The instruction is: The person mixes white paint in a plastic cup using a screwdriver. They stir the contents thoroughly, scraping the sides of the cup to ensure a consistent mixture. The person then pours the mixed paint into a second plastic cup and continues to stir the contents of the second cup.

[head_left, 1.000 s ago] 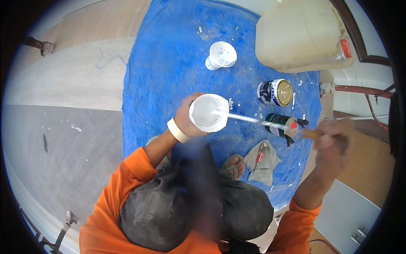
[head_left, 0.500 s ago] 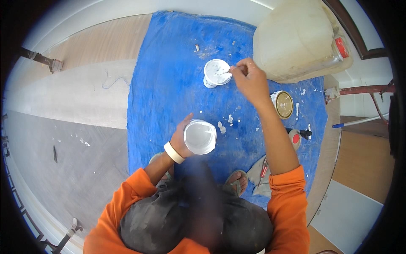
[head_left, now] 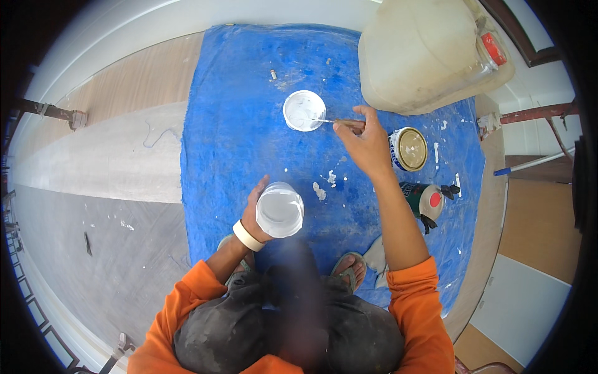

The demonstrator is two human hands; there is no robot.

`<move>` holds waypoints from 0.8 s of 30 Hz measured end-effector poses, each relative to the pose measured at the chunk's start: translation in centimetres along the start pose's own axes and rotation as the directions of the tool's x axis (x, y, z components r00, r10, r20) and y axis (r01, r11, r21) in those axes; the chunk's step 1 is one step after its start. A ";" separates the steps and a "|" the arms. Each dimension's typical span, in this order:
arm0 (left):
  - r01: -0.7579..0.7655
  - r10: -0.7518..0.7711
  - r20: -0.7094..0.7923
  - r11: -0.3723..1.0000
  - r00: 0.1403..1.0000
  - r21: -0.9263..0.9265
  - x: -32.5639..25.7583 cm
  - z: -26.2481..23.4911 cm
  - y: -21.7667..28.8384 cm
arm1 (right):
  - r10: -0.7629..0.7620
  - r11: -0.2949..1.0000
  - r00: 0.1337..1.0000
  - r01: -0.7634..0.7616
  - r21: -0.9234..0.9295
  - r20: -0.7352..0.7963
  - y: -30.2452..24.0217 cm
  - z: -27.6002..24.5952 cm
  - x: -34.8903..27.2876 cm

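My left hand [head_left: 251, 216], a pale band at its wrist, is closed around the side of a translucent white plastic cup [head_left: 280, 210] whose mouth faces up. Its inside looks whitish, and I cannot tell how much it holds. Farther ahead, a white tub [head_left: 295, 119] with white paste in it stands on the blue sheet. My right hand [head_left: 369, 144] pinches the wooden handle of a palette knife [head_left: 341, 122]. The knife's thin metal end reaches over the tub's right rim into the paste, its tip hard to make out.
The blue sheet [head_left: 237, 112], spotted with white drips, covers the floor. A big cloudy jerrycan [head_left: 423, 56] with a red cap lies at the far right. Nearer are a can with a gold lid [head_left: 412, 149], a dark green can [head_left: 418, 198] and a grey rag [head_left: 375, 260].
My right hand has drawn back slightly toward me, and the knife's handle and shaft now show more fully. My left hand keeps hold of the cup. The whole view has shifted a little.
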State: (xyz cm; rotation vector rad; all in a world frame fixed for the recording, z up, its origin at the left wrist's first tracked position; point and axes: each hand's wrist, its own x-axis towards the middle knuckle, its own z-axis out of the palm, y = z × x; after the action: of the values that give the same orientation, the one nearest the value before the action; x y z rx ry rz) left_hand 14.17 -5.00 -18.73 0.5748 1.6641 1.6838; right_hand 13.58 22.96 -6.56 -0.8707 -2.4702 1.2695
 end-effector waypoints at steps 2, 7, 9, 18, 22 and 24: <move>-0.065 0.066 -0.005 0.992 0.998 0.104 0.1 0.4 -0.4 | 0.008 0.999 0.999 -0.007 0.035 -0.038 1.0 -0.1 0.0; -0.129 0.144 -0.056 0.969 0.988 0.211 -0.4 -0.1 -1.0 | 0.036 0.969 0.988 0.002 0.246 -0.148 -0.3 -3.0 -0.9; -0.139 0.158 -0.069 0.964 0.985 0.225 -0.6 -0.4 -1.2 | 0.064 0.976 0.993 -0.041 0.212 -0.101 -2.9 -8.0 -2.8; -0.175 0.205 -0.078 0.942 0.976 0.287 -0.2 -0.3 -1.8 | 0.302 0.941 0.823 -0.179 0.286 -0.482 8.0 -12.8 -12.3; -0.182 0.218 -0.080 0.929 0.973 0.322 -0.3 -0.7 -2.0 | 0.162 0.978 0.811 -0.209 -0.019 -0.562 13.0 -6.5 -12.4; -0.165 0.203 -0.091 0.935 0.975 0.313 -0.4 -0.8 -2.0 | 0.212 0.972 0.811 -0.230 0.036 -0.545 13.7 -5.6 -12.4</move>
State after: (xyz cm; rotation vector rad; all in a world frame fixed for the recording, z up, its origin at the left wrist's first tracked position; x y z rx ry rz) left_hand 14.18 -5.96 -20.71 0.8112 2.0333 1.6287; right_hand 31.44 25.34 -13.36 -1.3465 -1.9737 0.8725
